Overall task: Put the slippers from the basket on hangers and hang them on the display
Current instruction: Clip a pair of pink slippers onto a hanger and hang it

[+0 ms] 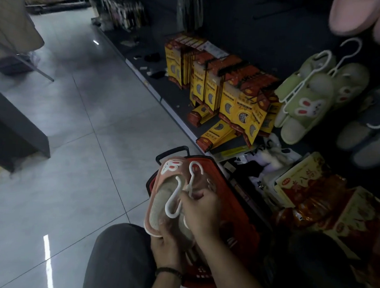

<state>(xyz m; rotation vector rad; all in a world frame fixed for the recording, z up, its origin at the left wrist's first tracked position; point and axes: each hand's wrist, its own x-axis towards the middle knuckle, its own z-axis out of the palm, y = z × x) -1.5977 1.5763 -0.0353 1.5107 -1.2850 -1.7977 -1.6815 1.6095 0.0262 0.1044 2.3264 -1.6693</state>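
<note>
Slippers (171,193), pink and plush with a white rabbit face on the strap and a nubbly beige insole, held over a red plastic basket (236,202) on the glossy grey tiled floor (76,139). Left hand (167,245) cupped under the heels, fingers closed on the soft sole edge. Right hand (200,211) curled over the top, pinching a thin white plastic hanger (175,199) whose looped wire shape lies across the insole, hook end up by the rabbit strap. Black band on the left wrist. Dark trouser knee (119,256) below. Green slippers (306,101), same rabbit motif, already clipped on white hangers and leaning at the dark display (255,27) to the right; grey ones (363,138) just beside them. Yellow-and-red cardboard packs (226,88) stacked in rows on the low shelf, glossy red packets (313,199) near the basket.
</note>
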